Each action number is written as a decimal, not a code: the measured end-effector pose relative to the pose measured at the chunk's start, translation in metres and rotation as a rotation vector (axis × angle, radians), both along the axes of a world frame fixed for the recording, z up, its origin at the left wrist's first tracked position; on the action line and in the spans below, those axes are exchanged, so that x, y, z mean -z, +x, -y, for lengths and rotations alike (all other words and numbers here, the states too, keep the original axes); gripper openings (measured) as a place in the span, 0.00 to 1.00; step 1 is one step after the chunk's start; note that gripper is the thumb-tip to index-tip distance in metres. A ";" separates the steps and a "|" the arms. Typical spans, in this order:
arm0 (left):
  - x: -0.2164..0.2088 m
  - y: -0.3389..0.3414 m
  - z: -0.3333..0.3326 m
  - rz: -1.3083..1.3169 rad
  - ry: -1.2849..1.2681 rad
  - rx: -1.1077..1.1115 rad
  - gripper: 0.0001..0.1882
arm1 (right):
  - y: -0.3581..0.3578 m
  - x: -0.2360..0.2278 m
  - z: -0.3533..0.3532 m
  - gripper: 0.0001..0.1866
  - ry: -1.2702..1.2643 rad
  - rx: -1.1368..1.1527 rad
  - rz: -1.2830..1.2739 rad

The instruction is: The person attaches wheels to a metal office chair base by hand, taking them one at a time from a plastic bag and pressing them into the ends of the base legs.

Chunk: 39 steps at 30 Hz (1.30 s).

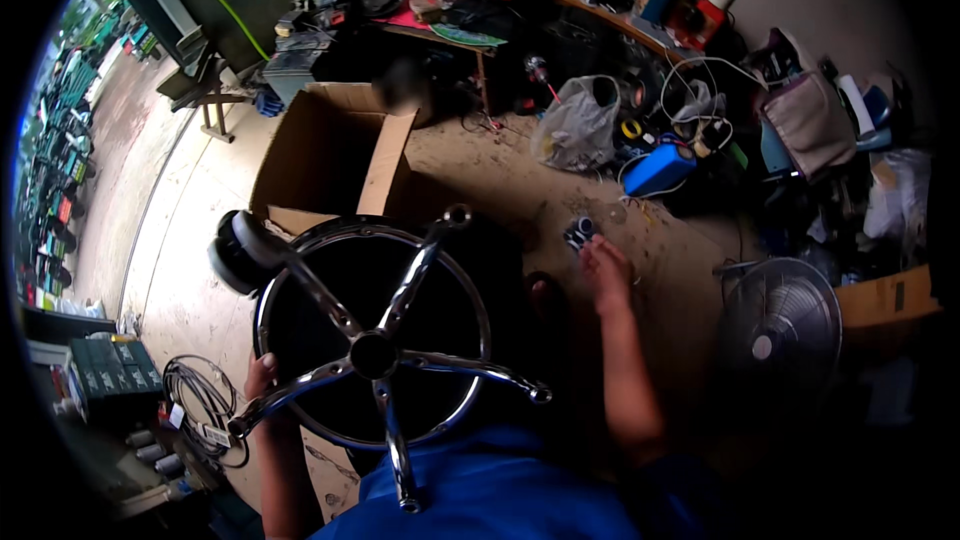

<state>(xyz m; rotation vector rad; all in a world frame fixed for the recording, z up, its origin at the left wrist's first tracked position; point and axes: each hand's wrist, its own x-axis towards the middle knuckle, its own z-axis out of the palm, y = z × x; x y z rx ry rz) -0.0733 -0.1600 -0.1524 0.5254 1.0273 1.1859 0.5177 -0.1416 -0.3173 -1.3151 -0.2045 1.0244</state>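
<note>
A shiny chrome five-legged chair base [374, 354] with a round foot ring [487, 310] stands legs-up in front of my body. At the end of its upper left leg sits a black, rounded, wheel-like piece [238, 252] with a grey band. My left hand [262, 376] holds the base at its left side, thumb showing, the other fingers hidden. The other visible leg ends are bare. To the right, my right hand [606, 275] reaches low, fingers closed together against small dark pieces with pale rings [578, 232]; their exact kind is unclear.
Beyond the base is an open cardboard box [395, 155]. A clear plastic bag [580, 125], a blue pack [658, 170] and cables crowd the right floor. A fan [785, 325] stands at right, a coiled cable [200, 400] at left. A cluttered bench [440, 37] lies behind.
</note>
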 end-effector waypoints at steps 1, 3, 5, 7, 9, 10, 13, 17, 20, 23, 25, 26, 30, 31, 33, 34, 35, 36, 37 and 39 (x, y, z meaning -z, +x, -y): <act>-0.006 0.001 -0.001 -0.033 0.006 -0.012 0.33 | 0.004 0.036 0.014 0.10 -0.026 0.014 0.012; -0.012 0.005 -0.002 0.013 0.006 -0.020 0.31 | 0.008 0.089 0.032 0.10 -0.255 -0.082 0.279; -0.016 0.004 -0.002 -0.027 0.006 -0.038 0.30 | 0.012 0.130 0.044 0.10 -0.372 -0.074 0.562; -0.017 -0.005 0.000 -0.008 0.004 0.017 0.32 | 0.001 0.144 0.042 0.11 -0.367 0.022 0.859; -0.026 0.011 0.004 0.017 -0.011 0.004 0.33 | 0.011 0.138 0.037 0.12 -0.484 0.037 0.980; -0.031 0.017 0.003 0.021 -0.021 -0.003 0.33 | 0.021 0.145 0.036 0.11 -0.535 0.066 1.019; -0.034 0.026 0.001 0.016 -0.035 -0.032 0.33 | 0.051 0.165 0.035 0.11 -0.743 0.223 0.996; -0.037 0.032 0.003 0.002 -0.014 -0.044 0.33 | 0.071 0.180 0.057 0.15 -1.099 0.244 0.863; -0.042 0.041 0.005 0.023 -0.025 -0.038 0.33 | 0.073 0.197 0.084 0.21 -1.149 0.357 0.659; -0.047 0.054 0.003 -0.025 -0.020 -0.058 0.34 | 0.099 0.249 0.119 0.21 -1.128 0.368 0.564; -0.036 0.038 0.009 -0.051 -0.054 -0.115 0.34 | 0.112 0.267 0.121 0.17 -0.697 0.487 0.263; -0.031 0.028 0.012 -0.059 -0.069 -0.121 0.34 | 0.118 0.274 0.121 0.16 -0.478 0.538 0.115; -0.041 0.047 0.007 -0.040 -0.074 -0.088 0.34 | 0.109 0.235 0.096 0.09 -0.504 0.647 -0.124; -0.044 0.050 0.006 -0.024 -0.069 -0.073 0.33 | 0.110 0.226 0.091 0.09 -0.484 0.655 -0.233; -0.042 0.047 0.007 -0.037 -0.066 -0.086 0.33 | 0.111 0.218 0.084 0.10 -0.404 0.637 -0.306; -0.039 0.043 0.007 -0.040 -0.060 -0.088 0.33 | 0.115 0.217 0.084 0.10 -0.347 0.612 -0.271; -0.036 0.039 0.008 -0.044 -0.053 -0.091 0.32 | 0.118 0.217 0.084 0.11 -0.289 0.586 -0.236; -0.031 0.033 0.010 -0.056 -0.038 -0.095 0.32 | 0.113 0.208 0.077 0.10 -0.279 0.603 -0.248; -0.031 0.030 0.012 -0.071 -0.022 -0.096 0.32 | 0.104 0.193 0.069 0.10 -0.269 0.622 -0.265; -0.034 0.036 0.012 -0.018 -0.026 -0.091 0.31 | 0.097 0.184 0.068 0.09 -0.299 0.639 -0.230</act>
